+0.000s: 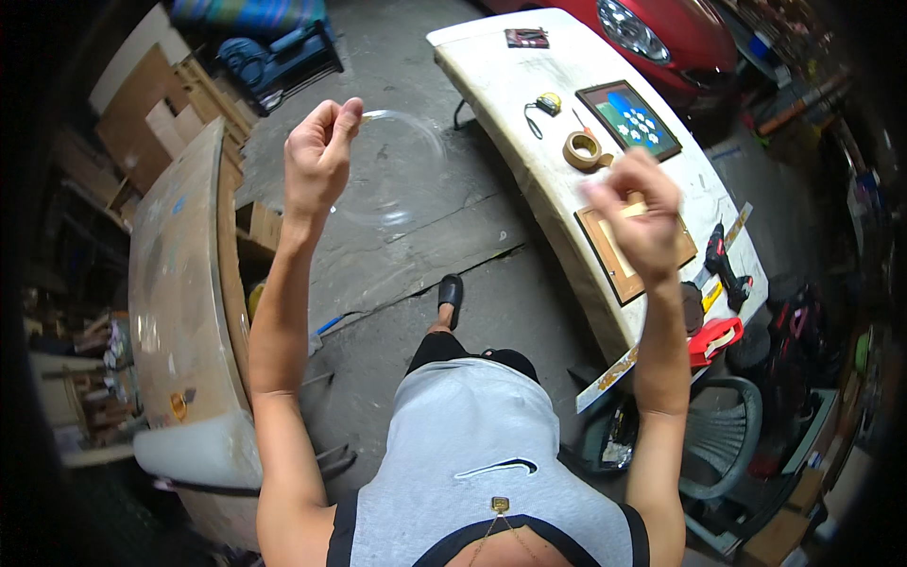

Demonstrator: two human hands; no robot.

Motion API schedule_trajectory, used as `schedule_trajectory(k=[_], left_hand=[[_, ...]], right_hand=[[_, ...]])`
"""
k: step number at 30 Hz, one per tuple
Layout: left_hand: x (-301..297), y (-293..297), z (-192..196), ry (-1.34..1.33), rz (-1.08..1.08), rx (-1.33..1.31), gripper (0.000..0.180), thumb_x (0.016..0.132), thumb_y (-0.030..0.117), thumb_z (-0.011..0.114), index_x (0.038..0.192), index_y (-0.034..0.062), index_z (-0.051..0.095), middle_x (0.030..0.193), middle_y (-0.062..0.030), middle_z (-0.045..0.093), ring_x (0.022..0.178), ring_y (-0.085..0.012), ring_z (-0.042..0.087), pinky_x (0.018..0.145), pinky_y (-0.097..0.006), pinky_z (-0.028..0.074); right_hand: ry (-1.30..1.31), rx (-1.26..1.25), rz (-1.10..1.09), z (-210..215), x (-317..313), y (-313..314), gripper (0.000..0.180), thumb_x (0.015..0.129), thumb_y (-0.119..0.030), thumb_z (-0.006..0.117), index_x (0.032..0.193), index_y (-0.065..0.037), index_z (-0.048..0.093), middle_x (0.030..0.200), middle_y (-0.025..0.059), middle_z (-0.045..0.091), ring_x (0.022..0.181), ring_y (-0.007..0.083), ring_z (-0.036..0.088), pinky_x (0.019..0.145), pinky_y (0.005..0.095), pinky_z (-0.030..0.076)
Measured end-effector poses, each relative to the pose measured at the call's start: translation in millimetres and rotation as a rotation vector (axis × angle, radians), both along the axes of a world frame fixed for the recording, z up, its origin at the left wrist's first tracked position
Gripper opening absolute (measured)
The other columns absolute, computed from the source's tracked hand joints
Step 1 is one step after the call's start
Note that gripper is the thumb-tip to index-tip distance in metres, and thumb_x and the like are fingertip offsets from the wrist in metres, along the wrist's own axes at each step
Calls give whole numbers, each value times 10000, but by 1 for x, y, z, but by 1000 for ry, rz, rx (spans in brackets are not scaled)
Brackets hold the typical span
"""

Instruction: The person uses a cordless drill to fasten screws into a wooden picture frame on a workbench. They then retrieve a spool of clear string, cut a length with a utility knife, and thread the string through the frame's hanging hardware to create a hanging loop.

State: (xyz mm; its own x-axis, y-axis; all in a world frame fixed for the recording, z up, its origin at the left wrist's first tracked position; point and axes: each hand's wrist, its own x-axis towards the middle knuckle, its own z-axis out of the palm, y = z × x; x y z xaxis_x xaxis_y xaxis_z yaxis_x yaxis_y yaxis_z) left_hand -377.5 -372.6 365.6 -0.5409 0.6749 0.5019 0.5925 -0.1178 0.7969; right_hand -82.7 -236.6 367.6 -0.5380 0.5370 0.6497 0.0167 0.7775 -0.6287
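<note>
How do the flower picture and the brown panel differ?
The flower picture shows white flowers on blue and green; the brown panel shows brown with a paler patch. The right hand covers much of the panel; the picture is nearly fully visible. Both are dark-edged and lie on the white table.

A light-grey sleeveless top [472, 416] is worn, edged with black trim [344, 531] and marked by a curved black-and-white tick [515, 467]; black shorts [430, 352], a dark clog [452, 299] and a chain [482, 545] with a square gold-coloured pendant [500, 505] are also worn.
</note>
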Motion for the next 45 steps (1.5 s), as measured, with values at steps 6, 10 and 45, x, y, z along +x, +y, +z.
schedule_trajectory(k=[6, 10, 45], left_hand=[[-31, 103, 20, -112, -311, 117, 346, 934, 332, 578, 703, 78, 536, 581, 97, 371, 509, 8, 289, 435, -172, 204], [-59, 166, 41, -125, -468, 150, 346, 932, 354, 571, 723, 79, 556, 563, 93, 388, 478, 17, 290, 413, -170, 204], [-20, 311, 56, -481, -787, 34, 323, 924, 381, 574, 777, 94, 576, 527, 96, 392, 410, 31, 288, 350, -153, 213]], right_hand=[[-52, -478, 113, -18, -96, 31, 146, 814, -143, 704, 839, -2, 677, 690, -16, 613, 609, 28, 517, 551, 186, 407], [-25, -449, -59, -3, -142, 71, 188, 820, -164, 700, 823, 24, 687, 651, -9, 618, 603, 39, 541, 563, 190, 435], [435, -685, -138, 40, -85, 143, 300, 749, -32, 708, 1006, 66, 588, 565, -16, 516, 442, 29, 474, 407, 193, 431]])
